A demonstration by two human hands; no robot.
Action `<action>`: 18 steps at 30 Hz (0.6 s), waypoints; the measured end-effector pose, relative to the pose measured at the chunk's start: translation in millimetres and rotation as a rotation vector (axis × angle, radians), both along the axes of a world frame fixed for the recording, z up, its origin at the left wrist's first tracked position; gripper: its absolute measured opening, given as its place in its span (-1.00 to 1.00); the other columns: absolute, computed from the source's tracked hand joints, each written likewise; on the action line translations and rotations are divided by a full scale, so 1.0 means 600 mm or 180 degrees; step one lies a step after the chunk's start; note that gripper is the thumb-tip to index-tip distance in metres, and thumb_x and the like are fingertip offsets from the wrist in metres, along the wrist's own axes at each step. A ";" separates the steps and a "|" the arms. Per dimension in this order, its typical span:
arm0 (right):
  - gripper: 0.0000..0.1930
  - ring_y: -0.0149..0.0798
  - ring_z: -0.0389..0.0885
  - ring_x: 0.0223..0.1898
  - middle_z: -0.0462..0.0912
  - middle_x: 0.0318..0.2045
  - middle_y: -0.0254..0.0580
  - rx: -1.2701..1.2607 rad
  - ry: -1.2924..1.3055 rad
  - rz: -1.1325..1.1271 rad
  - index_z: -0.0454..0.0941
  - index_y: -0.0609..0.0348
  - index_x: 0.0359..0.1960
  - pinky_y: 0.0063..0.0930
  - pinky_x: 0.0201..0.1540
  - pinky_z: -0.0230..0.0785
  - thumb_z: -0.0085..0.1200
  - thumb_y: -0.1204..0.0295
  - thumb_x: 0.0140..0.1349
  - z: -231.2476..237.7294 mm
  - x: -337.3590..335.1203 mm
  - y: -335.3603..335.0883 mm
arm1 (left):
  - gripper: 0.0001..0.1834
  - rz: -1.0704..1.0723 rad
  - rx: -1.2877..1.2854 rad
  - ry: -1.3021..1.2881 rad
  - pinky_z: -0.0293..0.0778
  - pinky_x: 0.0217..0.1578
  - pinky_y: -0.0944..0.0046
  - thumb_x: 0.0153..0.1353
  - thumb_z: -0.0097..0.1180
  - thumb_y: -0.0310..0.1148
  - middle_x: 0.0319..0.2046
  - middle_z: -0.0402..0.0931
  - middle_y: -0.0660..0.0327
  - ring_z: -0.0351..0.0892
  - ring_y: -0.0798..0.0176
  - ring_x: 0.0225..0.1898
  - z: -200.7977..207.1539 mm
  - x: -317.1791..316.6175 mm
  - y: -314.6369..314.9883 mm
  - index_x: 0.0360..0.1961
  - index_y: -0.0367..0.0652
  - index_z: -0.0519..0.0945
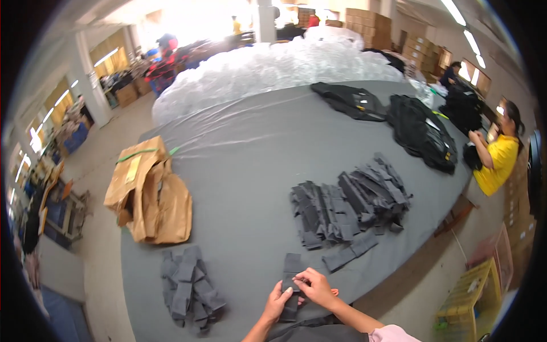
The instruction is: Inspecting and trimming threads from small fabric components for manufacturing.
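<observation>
A strip of dark grey fabric (292,263) lies lengthwise at the near edge of the table, and my left hand (276,301) grips it from the side with the thumb on top. My right hand (315,288) is over the same strip, thumb and fingers pinched together; what lies between the fingertips is too small to make out. Something orange (335,292) shows beside my right hand, partly hidden. Beyond my hands are heaped bundles of similar grey strips (325,214), with a loose strip (350,252) in front. To the left is a smaller pile of strips (187,288).
A crumpled brown paper sack (151,194) stands on the grey-covered table (245,165) at left. Black garments (421,134) lie at far right, near a person in yellow (497,162). Clear plastic bundles (273,65) fill the back. A yellow crate (470,299) is at lower right.
</observation>
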State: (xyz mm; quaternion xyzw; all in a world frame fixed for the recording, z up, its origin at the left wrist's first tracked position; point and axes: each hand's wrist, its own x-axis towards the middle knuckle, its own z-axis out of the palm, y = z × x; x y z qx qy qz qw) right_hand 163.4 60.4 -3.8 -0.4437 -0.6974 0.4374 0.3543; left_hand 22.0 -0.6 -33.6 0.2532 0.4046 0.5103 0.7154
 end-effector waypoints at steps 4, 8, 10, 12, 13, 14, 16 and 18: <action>-0.84 -0.48 0.41 -0.55 0.41 -0.55 -0.32 -0.0082 0.0252 0.0145 0.57 0.21 -0.28 -0.59 -0.49 0.27 0.10 0.48 0.09 0.034 0.001 -0.023 | -0.59 0.0510 0.0090 0.0097 0.46 -0.22 0.35 0.27 -0.11 -0.39 -0.17 0.42 0.13 0.48 0.33 -0.25 0.010 0.001 -0.014 0.09 -0.25 0.12; -0.86 -0.54 0.35 -0.61 0.38 -0.59 -0.36 -0.0610 0.0608 0.0175 0.57 0.19 -0.27 -0.60 -0.54 0.24 0.06 0.47 0.14 0.053 -0.006 -0.020 | -0.59 0.0743 0.0115 0.0266 0.46 -0.18 0.34 0.28 -0.15 -0.41 -0.10 0.35 0.15 0.44 0.35 -0.20 0.053 0.012 -0.020 0.12 -0.19 0.09; -0.87 -0.56 0.38 -0.71 0.42 -0.61 -0.36 -0.0646 0.0739 0.0291 0.53 0.25 -0.27 -0.64 -0.61 0.23 0.00 0.50 0.19 0.054 -0.011 -0.012 | -0.59 0.0702 -0.0188 0.0259 0.49 -0.25 0.33 0.29 -0.19 -0.40 -0.13 0.37 0.14 0.47 0.33 -0.23 0.094 0.014 -0.017 0.13 -0.19 0.07; -0.91 -0.50 0.42 -0.74 0.45 -0.58 -0.32 -0.0992 0.1130 0.0394 0.48 0.27 -0.29 -0.63 -0.70 0.27 -0.05 0.54 0.20 0.067 -0.018 -0.007 | -0.69 0.0875 -0.0135 0.0242 0.55 -0.40 0.28 0.31 -0.21 -0.30 -0.27 0.43 0.16 0.53 0.26 -0.38 0.089 0.017 -0.013 0.05 -0.08 0.18; -0.91 -0.49 0.43 -0.73 0.45 -0.59 -0.32 -0.0937 0.1106 0.0350 0.47 0.28 -0.30 -0.63 -0.71 0.28 -0.06 0.54 0.21 0.068 -0.018 0.000 | -0.69 0.0952 -0.0231 0.0256 0.53 -0.39 0.29 0.31 -0.21 -0.28 -0.29 0.44 0.17 0.53 0.26 -0.40 0.091 0.019 -0.006 0.05 -0.09 0.19; -0.91 -0.49 0.44 -0.73 0.45 -0.60 -0.32 -0.1039 0.1133 0.0316 0.47 0.28 -0.30 -0.63 -0.70 0.27 -0.06 0.54 0.21 0.080 -0.018 0.003 | -0.68 0.0878 -0.0148 0.0235 0.51 -0.39 0.30 0.31 -0.21 -0.26 -0.33 0.45 0.16 0.53 0.26 -0.41 0.102 0.018 0.000 0.04 -0.10 0.19; -0.90 -0.53 0.41 -0.71 0.44 -0.60 -0.33 -0.1040 0.1049 0.0391 0.48 0.27 -0.28 -0.67 -0.68 0.24 -0.05 0.54 0.21 0.068 -0.016 0.005 | -0.49 0.0709 -0.0013 0.0154 0.48 -0.32 0.30 0.30 -0.17 -0.18 -0.33 0.47 0.10 0.53 0.24 -0.42 0.118 0.015 -0.001 0.15 -0.24 0.09; -0.88 -0.56 0.39 -0.64 0.42 -0.57 -0.35 -0.0989 0.0955 0.0452 0.48 0.29 -0.25 -0.70 -0.66 0.25 -0.06 0.57 0.20 0.066 -0.021 0.003 | -0.42 0.0790 -0.0020 0.0271 0.48 -0.29 0.31 0.26 -0.11 -0.18 -0.34 0.48 0.07 0.53 0.24 -0.40 0.115 0.011 -0.007 0.16 -0.30 0.04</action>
